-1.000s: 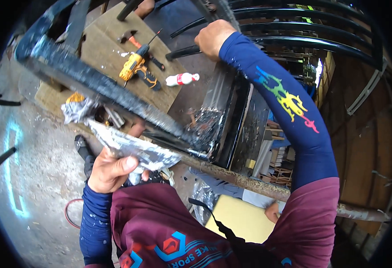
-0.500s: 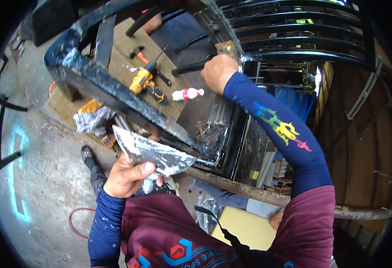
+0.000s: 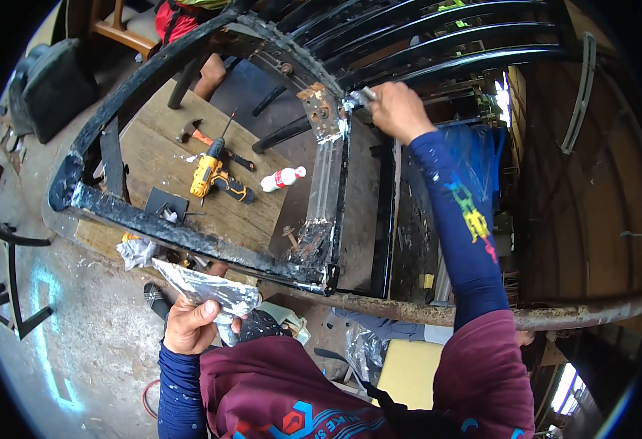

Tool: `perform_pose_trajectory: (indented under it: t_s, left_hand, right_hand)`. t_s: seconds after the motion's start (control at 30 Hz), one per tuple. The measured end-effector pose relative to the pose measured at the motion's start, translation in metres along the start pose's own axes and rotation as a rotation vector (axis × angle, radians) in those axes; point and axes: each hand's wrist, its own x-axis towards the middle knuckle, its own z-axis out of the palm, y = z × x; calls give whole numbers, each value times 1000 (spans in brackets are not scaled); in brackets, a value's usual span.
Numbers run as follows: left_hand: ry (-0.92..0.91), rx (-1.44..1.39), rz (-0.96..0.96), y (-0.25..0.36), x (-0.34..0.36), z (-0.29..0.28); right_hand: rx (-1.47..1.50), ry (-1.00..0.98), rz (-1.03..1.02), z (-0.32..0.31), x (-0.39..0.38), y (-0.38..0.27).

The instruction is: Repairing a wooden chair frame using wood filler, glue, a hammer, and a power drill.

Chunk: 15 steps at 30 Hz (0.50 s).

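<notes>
My left hand is closed round a wide scraper, its metal blade smeared with white and grey filler. The blade sits just below the near rail of a black chair frame, whose rough edges carry patches of white filler. At the frame's right side, where the seat meets the slatted back, my right hand pinches a small putty knife. Its tip is against the joint beside a rusty bracket; the fingers hide most of the tool.
Through the frame, a wooden board shows with a yellow cordless drill, a hammer and a white bottle with a red label. A rusty pipe crosses in front. Another person's bare leg shows at the back.
My right hand has moved along the frame's side to the joint with the slatted back, and its tool now shows. My left hand and the scraper sit lower. The view has shifted.
</notes>
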Motion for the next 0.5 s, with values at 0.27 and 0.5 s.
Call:
perform_pose_trajectory:
  t_s: [0.27, 0.5]
  left_hand:
    - [90, 102, 13, 6, 7, 19]
    - [62, 85, -45, 7, 1, 7]
  right_hand:
    - [-250, 55, -311, 16, -10, -9]
    - [227, 109, 26, 30, -43, 27]
